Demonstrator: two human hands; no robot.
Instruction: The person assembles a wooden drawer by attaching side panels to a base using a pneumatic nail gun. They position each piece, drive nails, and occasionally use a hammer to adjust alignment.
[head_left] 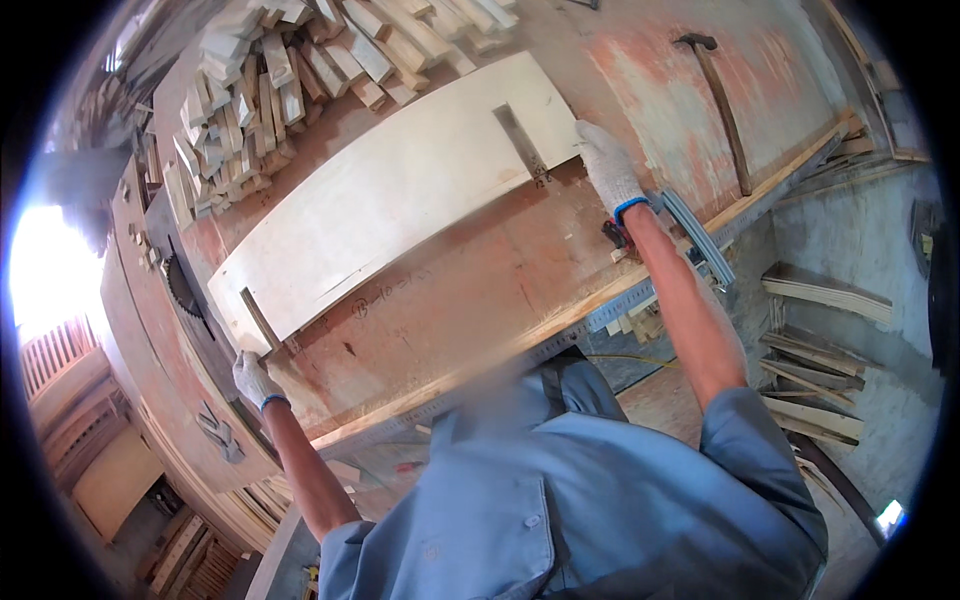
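Note:
A long pale wooden board [385,200] lies at a slant over the worn brown tabletop [440,290]. One narrow slot runs in from its near edge close to each end. My left hand [256,380], in a white knit glove with a blue cuff, grips the board's near-left corner beside the left slot. At the far right end, my right hand [606,165], gloved the same way, is closed on the corner, its thumb side on the board. Fingers under the wood are hidden on both hands.
Piles of short wood offcuts [250,110] cover the table's back left. A hammer [720,110] rests at the right. Left of the board, a circular saw blade [183,287] stands out of the table. By my right wrist lie blue-grey strips [698,240]. Boards [825,290] are stacked at far right.

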